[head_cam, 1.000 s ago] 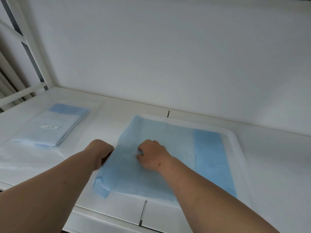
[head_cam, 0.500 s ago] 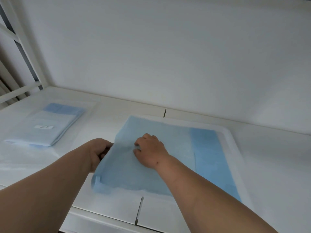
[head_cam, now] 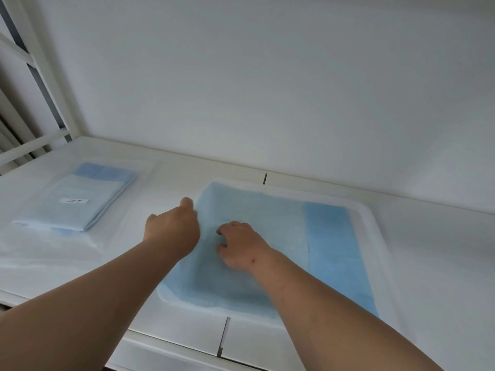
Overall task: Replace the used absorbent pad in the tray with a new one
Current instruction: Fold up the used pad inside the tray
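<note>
We see a shallow white plastic tray [head_cam: 373, 236] with rounded corners sitting on a smooth white shelf surface [head_cam: 174, 178], and a soft, matte light-blue absorbent pad [head_cam: 257, 218] lies inside it, covering most of the tray floor. Along the pad's right side runs a smoother, deeper-blue strip [head_cam: 333, 250], a rectangle stretching from the far rim toward the near rim. The pad's left edge rises a little up the tray's left wall, and its near left corner curves with the tray's rounded corner.

Our left hand [head_cam: 172, 231] reaches over the pad's left edge; its fingers are bent downward at that edge, with one fingertip raised above the knuckles, but the back of the hand hides the contact, so we cannot tell whether it grips the pad. Our right hand [head_cam: 241, 249] rests on the middle of the pad, fingers curled with the tips pressing into the fleecy surface; whether any material is pinched we cannot tell.

To the left, well apart from the tray, a folded pale-blue pad in a clear, glossy plastic wrapper [head_cam: 77, 199] lies flat on the shelf, a small white label on top. A white metal frame with slats [head_cam: 32, 145] stands at the far left, and a plain white wall [head_cam: 267, 89] closes the back.
</note>
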`<state>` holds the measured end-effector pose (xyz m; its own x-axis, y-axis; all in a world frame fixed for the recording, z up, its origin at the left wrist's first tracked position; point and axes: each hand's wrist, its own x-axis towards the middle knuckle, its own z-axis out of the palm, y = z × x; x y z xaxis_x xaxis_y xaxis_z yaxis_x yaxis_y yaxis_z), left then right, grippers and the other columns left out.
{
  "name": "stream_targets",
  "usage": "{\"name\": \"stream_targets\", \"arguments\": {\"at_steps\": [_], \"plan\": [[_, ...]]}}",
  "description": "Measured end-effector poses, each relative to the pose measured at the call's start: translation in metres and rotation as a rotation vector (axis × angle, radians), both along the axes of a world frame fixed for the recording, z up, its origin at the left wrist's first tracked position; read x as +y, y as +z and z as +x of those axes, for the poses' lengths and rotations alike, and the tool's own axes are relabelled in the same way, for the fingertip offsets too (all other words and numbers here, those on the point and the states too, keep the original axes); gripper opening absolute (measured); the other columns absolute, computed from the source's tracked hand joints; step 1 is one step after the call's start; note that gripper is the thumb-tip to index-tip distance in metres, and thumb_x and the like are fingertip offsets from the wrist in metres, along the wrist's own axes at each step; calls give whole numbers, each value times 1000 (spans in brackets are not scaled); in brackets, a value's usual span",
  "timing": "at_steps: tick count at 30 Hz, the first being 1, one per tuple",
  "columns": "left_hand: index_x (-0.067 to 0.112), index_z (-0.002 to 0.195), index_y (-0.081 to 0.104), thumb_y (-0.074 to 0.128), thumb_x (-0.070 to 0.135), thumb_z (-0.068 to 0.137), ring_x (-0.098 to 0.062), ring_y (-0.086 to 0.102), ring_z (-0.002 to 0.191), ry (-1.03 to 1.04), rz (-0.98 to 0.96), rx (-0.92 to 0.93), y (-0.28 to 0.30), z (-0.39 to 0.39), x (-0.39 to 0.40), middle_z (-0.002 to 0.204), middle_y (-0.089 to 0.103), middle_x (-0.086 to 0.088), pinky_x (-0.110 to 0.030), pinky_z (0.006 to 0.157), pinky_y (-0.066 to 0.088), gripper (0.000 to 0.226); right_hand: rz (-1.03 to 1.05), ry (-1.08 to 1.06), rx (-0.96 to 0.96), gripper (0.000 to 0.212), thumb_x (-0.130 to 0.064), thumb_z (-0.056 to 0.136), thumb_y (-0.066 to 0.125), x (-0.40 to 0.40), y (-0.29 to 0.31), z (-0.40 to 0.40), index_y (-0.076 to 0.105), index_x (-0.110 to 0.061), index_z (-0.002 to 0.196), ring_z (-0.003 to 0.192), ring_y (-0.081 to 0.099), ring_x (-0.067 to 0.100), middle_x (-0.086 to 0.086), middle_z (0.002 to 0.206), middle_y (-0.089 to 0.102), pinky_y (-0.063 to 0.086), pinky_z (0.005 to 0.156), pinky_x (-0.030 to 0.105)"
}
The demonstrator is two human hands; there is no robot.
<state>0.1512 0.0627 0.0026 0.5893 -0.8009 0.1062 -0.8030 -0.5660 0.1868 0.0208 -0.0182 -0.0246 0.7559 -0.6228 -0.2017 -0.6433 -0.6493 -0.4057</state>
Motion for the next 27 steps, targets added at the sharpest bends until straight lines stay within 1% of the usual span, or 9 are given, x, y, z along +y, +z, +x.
{"name": "stream_targets", "arguments": {"at_steps": [3,6,8,12,14,18,20,22,27], "plan": [[17,88,38,34,33,98,-22,48,64,-56,-5,28,13,-9,-9,67,49,4,-34,69,34,19,66,-54,-48,49,-28,96,45,-3,0,0,41,-19,144,138,35,24,4,148,42,31,112,36],[12,87,55,51,37,93,-20,49,67,20,-169,728,23,-19,-22,79,56,-4,-29,61,40,25,119,-162,-143,47,-22,96,43,-8,3,1,42,-16,143,133,44,23,5,144,49,33,108,30],[13,95,62,57,34,93,-21,54,71,34,-143,1126,28,-24,-21,89,61,-8,-29,62,45,22,160,-285,-227,43,-16,96,43,-12,8,-1,46,-14,139,126,51,25,9,138,55,36,101,27],[24,111,61,57,32,94,-17,66,71,-118,175,1110,18,-31,-14,101,66,-1,-31,72,53,20,333,-524,-373,44,-9,92,42,-18,9,-7,48,-12,135,123,52,29,12,136,54,41,106,37],[29,118,57,52,32,95,-18,66,71,-54,62,1094,9,-31,-16,105,65,-2,-32,74,54,24,376,-572,-390,44,-14,91,43,-19,8,-10,48,-14,135,119,55,30,13,133,56,45,103,44],[31,136,41,46,35,97,-26,61,71,174,-144,1193,-2,-25,-19,101,58,-14,-35,64,57,40,380,-460,-317,63,-39,89,59,-15,11,-14,37,-15,143,118,55,27,9,133,54,45,98,35],[35,142,35,45,37,98,-29,63,72,202,-136,1268,-5,-25,-20,103,58,-18,-36,62,57,46,357,-346,-249,75,-35,84,68,-11,13,-15,30,-18,146,117,55,27,10,129,55,45,93,32],[35,144,35,47,36,98,-31,64,77,218,-168,1344,-5,-25,-22,107,57,-18,-38,64,57,47,316,-292,-214,70,-23,86,65,-8,14,-13,30,-18,146,116,55,28,12,128,55,46,96,34],[26,134,51,58,26,95,-27,60,96,311,-473,1612,-4,-25,-30,125,51,-10,-36,70,54,40,528,-452,-367,51,-8,89,51,-10,18,-15,45,-23,137,110,60,26,9,126,58,53,93,39]]}}
